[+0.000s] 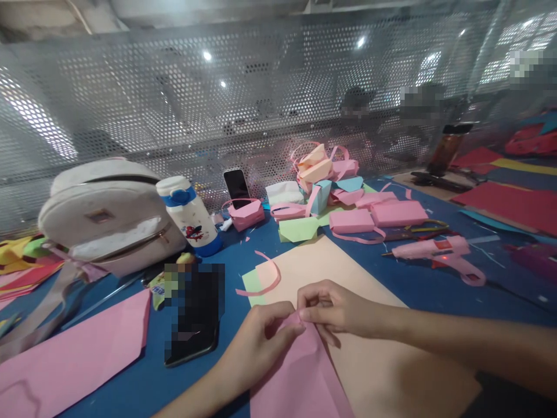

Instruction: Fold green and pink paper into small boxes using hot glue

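Observation:
Both hands meet at the narrow top end of a folded sheet of pink paper (300, 371). My left hand (274, 334) pinches its left side near the tip, thumb and fingers closed on it. From the right, my right hand (328, 307) pinches the same tip between thumb and forefinger. The pink paper's lower end runs out of view at the bottom edge. Beneath it lies a large peach paper sheet (369, 366), and just beyond my left hand a curved pink paper strip (276, 276) rests partly on a green sheet (251, 284).
Right: pink glue gun (435, 249) with a lit red light. Behind: folded paper bags (352, 222) and an upright phone (237, 187) against a perforated metal screen (195, 116). Left: white backpack (108, 215), bottle (189, 217), black phone (195, 319), pink sheet (78, 360).

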Demonstrator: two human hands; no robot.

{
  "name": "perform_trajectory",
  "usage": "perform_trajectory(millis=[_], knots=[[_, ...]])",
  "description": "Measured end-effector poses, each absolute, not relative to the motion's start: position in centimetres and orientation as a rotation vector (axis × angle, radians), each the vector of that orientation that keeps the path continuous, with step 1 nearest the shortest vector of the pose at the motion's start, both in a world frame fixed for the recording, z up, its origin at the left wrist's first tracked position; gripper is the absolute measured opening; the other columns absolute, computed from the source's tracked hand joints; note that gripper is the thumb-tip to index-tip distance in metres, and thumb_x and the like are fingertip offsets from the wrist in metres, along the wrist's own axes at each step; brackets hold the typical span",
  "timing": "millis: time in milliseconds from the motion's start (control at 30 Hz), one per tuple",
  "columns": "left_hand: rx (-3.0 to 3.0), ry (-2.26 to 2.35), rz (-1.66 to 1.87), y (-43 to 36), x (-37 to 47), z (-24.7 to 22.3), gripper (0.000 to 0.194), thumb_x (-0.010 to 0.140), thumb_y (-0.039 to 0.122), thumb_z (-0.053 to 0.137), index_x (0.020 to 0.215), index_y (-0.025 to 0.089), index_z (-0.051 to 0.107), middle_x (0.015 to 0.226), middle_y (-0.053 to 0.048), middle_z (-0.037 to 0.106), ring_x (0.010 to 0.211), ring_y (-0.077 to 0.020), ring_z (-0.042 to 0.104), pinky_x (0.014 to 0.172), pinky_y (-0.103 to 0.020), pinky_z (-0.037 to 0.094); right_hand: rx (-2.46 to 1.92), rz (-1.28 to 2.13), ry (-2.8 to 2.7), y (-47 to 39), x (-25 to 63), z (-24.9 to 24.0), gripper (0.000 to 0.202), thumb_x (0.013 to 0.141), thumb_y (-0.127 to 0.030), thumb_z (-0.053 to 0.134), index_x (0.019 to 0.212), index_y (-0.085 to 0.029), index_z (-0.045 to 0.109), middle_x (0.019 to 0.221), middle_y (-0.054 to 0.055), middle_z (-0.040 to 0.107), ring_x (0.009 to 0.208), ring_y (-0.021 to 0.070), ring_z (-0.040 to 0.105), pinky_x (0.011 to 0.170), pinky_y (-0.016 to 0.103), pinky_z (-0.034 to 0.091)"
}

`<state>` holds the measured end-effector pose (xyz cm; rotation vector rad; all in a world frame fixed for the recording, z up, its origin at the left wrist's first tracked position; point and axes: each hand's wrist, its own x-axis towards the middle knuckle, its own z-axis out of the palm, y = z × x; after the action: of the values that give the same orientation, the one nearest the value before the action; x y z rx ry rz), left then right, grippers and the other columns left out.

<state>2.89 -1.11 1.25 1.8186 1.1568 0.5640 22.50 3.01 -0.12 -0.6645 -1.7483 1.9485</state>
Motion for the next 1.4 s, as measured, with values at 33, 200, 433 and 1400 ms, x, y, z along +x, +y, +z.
perform_trajectory(millis=[33,200,433,1400], knots=[[1.823,1.155,0.566,-1.1,2.9,1.3,0.038,0.092,0.046,0.052,0.070,0.015,0.056,0.063,0.004,0.035,0.060,-0.0122,0.030,0.054,-0.025,0.023,-0.662,1.951,-1.744,3.0,22.5,-0.1,0.030,0.088,-0.042,0.065,0.077,-0.016,0.055,0.044,-0.008,0.051,0.031,0.0059,0.043,0.035,0.016,0.021],[1.851,1.162,0.598,-1.3,2.8,1.2,0.039,0.093,0.045,0.051,0.067,0.017,0.050,0.061,0.005,0.033,0.058,-0.0114,0.029,0.053,-0.025,0.022,-0.692,1.916,-1.740,2.8,22.7,-0.2,0.028,0.089,-0.040,0.064,0.077,-0.017,0.055,0.045,-0.008,0.050,0.033,0.0062,0.045,0.035,0.015,0.025],[1.794,1.223,0.617,-0.7,2.5,0.7,0.040,0.090,0.049,0.051,0.067,0.018,0.048,0.064,0.005,0.034,0.061,-0.0124,0.030,0.055,-0.025,0.024,-0.785,1.830,-1.774,2.6,22.5,-0.1,0.025,0.092,-0.038,0.061,0.080,-0.019,0.051,0.043,-0.011,0.045,0.035,0.0063,0.044,0.037,0.015,0.028],[1.501,1.368,0.687,1.5,0.8,1.6,0.034,0.067,0.044,0.077,0.063,0.014,0.060,0.063,0.002,0.052,0.060,-0.0118,0.045,0.054,-0.021,0.034,-0.946,1.782,-1.630,4.1,22.9,-0.3,0.028,0.076,-0.035,0.079,0.075,-0.016,0.057,0.050,-0.004,0.059,0.045,0.0083,0.054,0.043,0.017,0.032]])
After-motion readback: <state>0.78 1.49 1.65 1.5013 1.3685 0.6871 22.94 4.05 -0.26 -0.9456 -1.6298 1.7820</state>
